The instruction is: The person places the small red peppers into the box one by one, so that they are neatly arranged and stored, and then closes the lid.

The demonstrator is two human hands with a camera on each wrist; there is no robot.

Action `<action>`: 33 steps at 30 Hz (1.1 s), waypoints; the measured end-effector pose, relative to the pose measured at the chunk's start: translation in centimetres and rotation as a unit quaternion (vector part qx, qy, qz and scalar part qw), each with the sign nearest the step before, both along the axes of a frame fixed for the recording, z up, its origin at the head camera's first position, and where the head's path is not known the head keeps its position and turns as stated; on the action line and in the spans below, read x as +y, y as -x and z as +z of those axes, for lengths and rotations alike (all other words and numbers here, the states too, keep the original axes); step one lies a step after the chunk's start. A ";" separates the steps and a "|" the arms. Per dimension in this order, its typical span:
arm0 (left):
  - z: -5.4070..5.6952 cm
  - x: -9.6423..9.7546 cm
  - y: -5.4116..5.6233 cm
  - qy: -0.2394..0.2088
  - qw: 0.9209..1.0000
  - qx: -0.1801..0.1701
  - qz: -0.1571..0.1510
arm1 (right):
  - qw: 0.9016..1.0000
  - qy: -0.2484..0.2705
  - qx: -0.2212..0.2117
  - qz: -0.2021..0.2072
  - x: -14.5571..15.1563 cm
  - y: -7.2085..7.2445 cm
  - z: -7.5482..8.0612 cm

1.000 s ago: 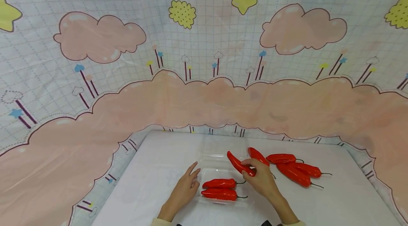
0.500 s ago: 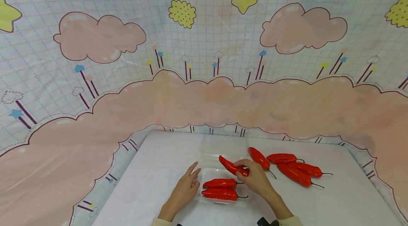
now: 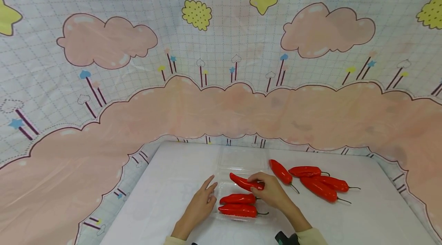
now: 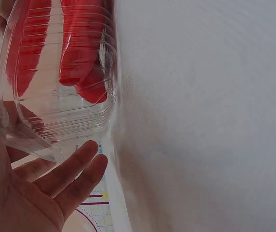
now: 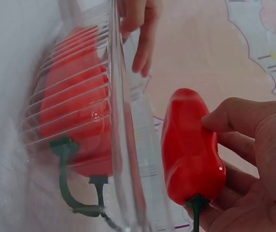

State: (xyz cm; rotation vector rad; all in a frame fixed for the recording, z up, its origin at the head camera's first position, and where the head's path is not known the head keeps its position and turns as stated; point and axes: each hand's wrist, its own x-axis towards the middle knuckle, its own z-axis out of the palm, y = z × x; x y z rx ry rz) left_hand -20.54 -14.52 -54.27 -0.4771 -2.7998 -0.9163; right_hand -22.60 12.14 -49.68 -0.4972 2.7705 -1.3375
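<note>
My right hand [image 3: 271, 190] pinches a red chili pepper [image 3: 239, 181] between thumb and fingers, over the far part of a clear plastic box [image 4: 63, 121]. In the right wrist view the held pepper [image 5: 189, 145] is just outside the box wall, its green stem pointing down. Two more red peppers lie side by side in the near part of the box, the upper one [image 3: 237, 199] and the lower one [image 3: 237, 210], stems to the right. At the box's left side is my left hand [image 3: 197, 206], fingers extended, right at the rim.
The box's clear lid [image 3: 243, 159] lies folded back behind it. To the right, one red pepper [image 3: 280, 171] lies alone, beside a group including a far pepper [image 3: 304, 171] and a near pepper [image 3: 318, 189]. A printed cloth [image 3: 221, 114] hangs behind the white table [image 3: 172, 172].
My right hand has carried the held pepper left and slightly toward me, over the box, and the pepper now lies more level. The left hand has stayed in place.
</note>
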 end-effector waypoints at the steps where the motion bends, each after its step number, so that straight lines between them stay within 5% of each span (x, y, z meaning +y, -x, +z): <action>1: 0.0 0.0 0.0 0.000 1.000 0.001 0.000 | 1.000 -0.003 0.000 0.005 -0.1 0.1 -0.1; 11: -0.3 0.0 0.0 -0.008 1.000 -0.004 -0.001 | 0.999 0.000 -0.013 0.051 -0.6 1.0 -0.8; 33: -0.2 0.0 0.1 -0.012 1.000 -0.021 0.006 | 0.998 -0.035 -0.022 0.055 -1.7 2.0 -2.5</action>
